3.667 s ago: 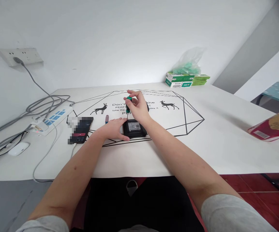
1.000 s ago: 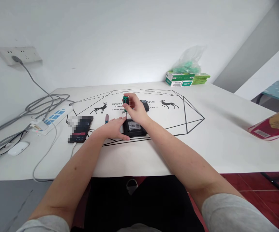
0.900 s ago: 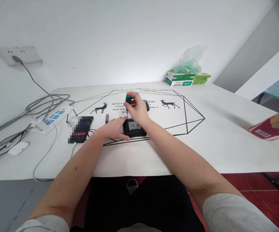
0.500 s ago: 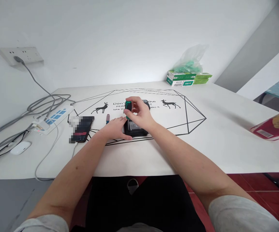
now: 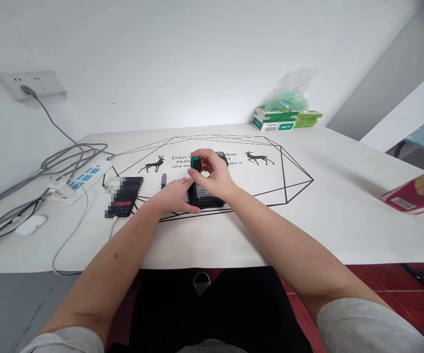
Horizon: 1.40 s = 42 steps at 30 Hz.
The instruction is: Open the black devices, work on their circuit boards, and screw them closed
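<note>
A black boxy device (image 5: 205, 195) with a printed label on its upper face lies on the table before me. My left hand (image 5: 175, 195) braces its left side, thumb along the near corner and fingers stretched toward the far left edge. Over the device, my right hand (image 5: 214, 174) pinches the green and black handle of a screwdriver (image 5: 196, 162) held upright. The screwdriver's tip is hidden behind my fingers. A small screwdriver (image 5: 163, 180) with a translucent reddish handle lies just beyond my left hand. Part of a dark object with a grey panel (image 5: 220, 155) shows behind my right hand.
To the left are a phone (image 5: 127, 196) on a cable, a power strip (image 5: 87, 179), glasses (image 5: 11, 223) and a white earphone case (image 5: 31, 225). Green and white boxes (image 5: 276, 119) stand by the wall under a plastic bag (image 5: 288, 95). A red and yellow package (image 5: 417, 193) stands right.
The green and black handle has turned a little in my right hand, with more black now showing. My left hand and the device stay in place.
</note>
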Each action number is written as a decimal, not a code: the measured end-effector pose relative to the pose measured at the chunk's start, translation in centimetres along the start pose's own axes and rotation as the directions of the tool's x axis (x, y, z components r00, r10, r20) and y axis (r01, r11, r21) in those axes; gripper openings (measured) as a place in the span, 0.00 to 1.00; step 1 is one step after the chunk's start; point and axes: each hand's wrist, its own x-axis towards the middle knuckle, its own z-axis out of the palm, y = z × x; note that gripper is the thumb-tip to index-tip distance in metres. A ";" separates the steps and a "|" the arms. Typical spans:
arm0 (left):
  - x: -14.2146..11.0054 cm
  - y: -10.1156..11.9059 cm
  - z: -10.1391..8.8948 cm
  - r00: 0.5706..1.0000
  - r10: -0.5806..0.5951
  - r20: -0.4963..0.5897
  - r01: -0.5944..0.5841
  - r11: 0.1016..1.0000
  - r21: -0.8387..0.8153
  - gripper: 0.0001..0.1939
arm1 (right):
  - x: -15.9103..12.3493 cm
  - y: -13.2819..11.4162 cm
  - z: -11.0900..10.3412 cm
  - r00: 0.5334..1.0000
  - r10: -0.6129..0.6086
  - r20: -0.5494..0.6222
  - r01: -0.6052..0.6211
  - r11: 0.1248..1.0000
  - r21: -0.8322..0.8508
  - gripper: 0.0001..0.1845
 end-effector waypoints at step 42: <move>0.0 -0.2 0.2 1.000 0.007 -0.014 -0.007 1.000 0.019 0.56 | -0.7 0.0 1.3 0.987 -0.033 -0.159 0.048 0.995 0.091 0.11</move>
